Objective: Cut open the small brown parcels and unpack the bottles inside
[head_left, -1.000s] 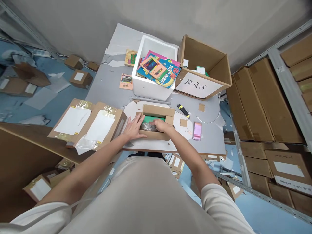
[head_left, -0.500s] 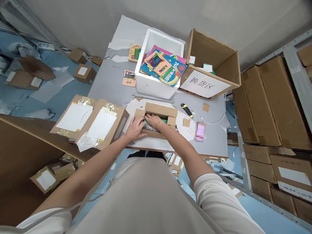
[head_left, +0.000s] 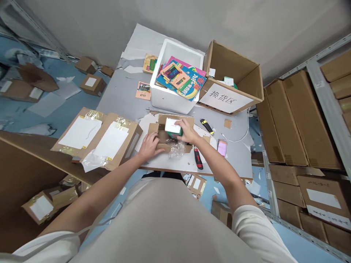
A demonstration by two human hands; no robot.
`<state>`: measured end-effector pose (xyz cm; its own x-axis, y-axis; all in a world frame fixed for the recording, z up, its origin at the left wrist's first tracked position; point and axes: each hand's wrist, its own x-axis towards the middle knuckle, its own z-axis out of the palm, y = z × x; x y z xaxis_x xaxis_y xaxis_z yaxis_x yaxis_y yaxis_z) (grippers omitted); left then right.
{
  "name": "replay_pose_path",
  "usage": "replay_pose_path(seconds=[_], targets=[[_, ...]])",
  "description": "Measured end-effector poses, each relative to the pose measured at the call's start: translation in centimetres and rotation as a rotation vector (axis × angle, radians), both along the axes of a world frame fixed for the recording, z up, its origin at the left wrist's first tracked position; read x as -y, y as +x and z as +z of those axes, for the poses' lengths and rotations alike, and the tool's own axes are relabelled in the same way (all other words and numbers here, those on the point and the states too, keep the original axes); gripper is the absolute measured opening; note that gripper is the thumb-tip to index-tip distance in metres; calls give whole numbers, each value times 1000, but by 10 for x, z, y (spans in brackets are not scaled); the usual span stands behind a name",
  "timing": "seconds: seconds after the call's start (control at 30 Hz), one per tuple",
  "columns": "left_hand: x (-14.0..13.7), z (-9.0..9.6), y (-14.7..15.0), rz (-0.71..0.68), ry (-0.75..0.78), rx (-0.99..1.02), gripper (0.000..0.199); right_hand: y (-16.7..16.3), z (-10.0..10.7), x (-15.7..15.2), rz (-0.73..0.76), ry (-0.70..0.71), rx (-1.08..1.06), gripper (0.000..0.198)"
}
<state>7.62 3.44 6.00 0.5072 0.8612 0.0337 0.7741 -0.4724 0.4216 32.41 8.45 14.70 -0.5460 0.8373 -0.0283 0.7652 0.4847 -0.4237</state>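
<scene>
A small open cardboard box lies on the table before me, its flaps folded out. My left hand rests at its left end, fingers spread across the flap and thumb stretched along the front edge. Over the box, my right hand is closed around a small green-and-white carton, white face up and slightly tilted. Crumpled clear plastic wrap hangs over the front wall of the box. A red-and-black utility knife lies just right of the box.
A white foam box of books and a larger labelled carton stand behind. Taped parcels sit at the left. To the right lie a yellow-and-black knife, a phone and a white cable. Shelving with cartons rises beyond.
My right hand has come up out of the cardboard box with the green-and-white carton in its grip. The clear plastic now spills over the front edge. My left hand stays at the left end.
</scene>
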Motion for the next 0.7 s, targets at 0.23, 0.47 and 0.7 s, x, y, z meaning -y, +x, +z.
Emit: replay_pose_path(seconds=[0.23,0.47,0.7], targets=[[-12,5,14,17,-1,-49,44,28,30,3,-303,314,-228,60],[-51,10,31,95,0,-126,38,85,90,51,-553,663,-345,74],[-71,13,35,50,23,-83,42,47,16,126,-512,434,-253,62]])
